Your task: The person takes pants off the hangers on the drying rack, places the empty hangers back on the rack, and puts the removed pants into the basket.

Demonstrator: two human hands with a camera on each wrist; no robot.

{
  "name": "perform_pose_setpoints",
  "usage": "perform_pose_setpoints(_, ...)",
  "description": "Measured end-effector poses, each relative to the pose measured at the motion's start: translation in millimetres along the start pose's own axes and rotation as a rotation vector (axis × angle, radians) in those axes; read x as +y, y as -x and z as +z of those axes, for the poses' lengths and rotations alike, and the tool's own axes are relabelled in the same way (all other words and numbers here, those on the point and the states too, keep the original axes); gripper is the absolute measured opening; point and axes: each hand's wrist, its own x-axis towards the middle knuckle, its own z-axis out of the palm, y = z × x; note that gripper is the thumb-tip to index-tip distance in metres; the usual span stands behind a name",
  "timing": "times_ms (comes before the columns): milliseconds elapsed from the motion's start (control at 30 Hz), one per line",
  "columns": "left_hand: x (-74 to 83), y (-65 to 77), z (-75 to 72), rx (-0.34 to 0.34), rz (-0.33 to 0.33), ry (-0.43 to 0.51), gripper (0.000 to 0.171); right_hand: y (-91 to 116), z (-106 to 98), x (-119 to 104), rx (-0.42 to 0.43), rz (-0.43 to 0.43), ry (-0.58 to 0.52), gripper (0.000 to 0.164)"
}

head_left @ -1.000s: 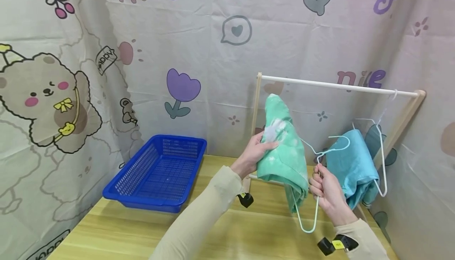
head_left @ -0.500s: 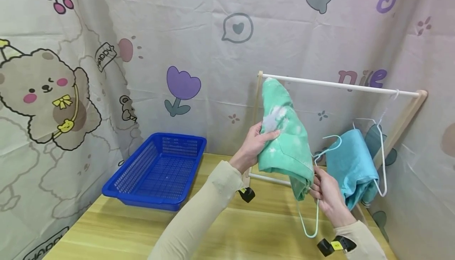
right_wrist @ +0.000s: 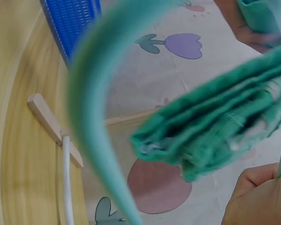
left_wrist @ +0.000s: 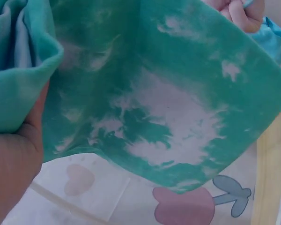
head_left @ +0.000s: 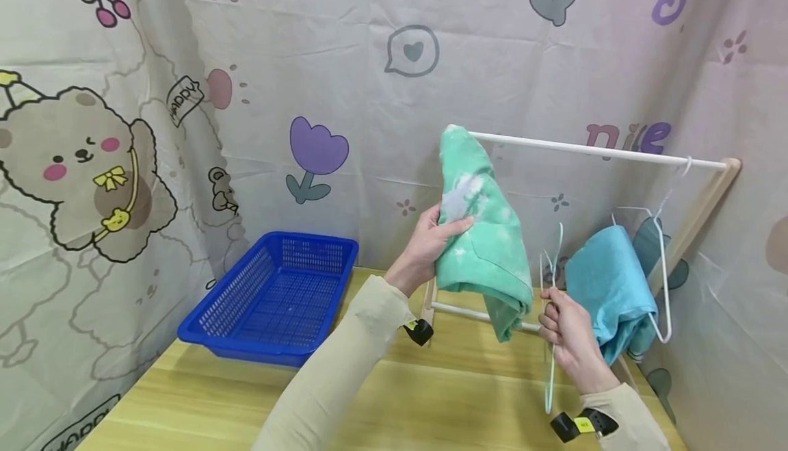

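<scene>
My left hand grips a folded green garment with white patches, thumb across its front, above the table. In the left wrist view the cloth spreads wide beyond the hand. My right hand holds a pale green clothes hanger near its neck, hook upward, turned nearly edge-on to the head camera. A gap shows between garment and hanger. In the right wrist view the hanger curves large and blurred in front, with the garment's layered lower edge beyond it.
A wooden rack with a white rail stands at the back right. From its right end hangs a white hanger with a folded blue garment beside the right hand. A blue plastic basket sits on the wooden table at left.
The garment has moved up and left, away from the hanger that its lower fold overlapped. My right hand has turned the hanger from facing the head camera to nearly edge-on.
</scene>
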Motion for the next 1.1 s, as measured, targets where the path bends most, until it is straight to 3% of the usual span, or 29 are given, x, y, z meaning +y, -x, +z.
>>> perform_pose_setpoints(167, 2.8, 4.8, -10.6, 0.005, -0.035, -0.042, 0.032, 1, 0, -2, -0.048, -0.006, -0.052, 0.033)
perform_pose_setpoints(367, 8.7, 13.5, -22.7, 0.010, -0.087, -0.087, 0.036, 3, 2, -1, -0.030, 0.017, -0.025, 0.031)
perform_pose_setpoints(600, 21.8, 24.3, -37.9, 0.004, -0.090, -0.122, 0.034, 4, 4, -2, -0.024, 0.039, 0.000, 0.031)
perform_pose_setpoints(833, 43.0, 34.1, -52.9, 0.013, -0.088, -0.130, 0.034, 3, 2, 0, -0.028, 0.034, 0.002, 0.029)
perform_pose_setpoints(1100, 80.6, 40.7, -67.0, 0.095, -0.090, -0.147, 0.039, 2, 0, -1, -0.010, 0.050, 0.027, 0.029)
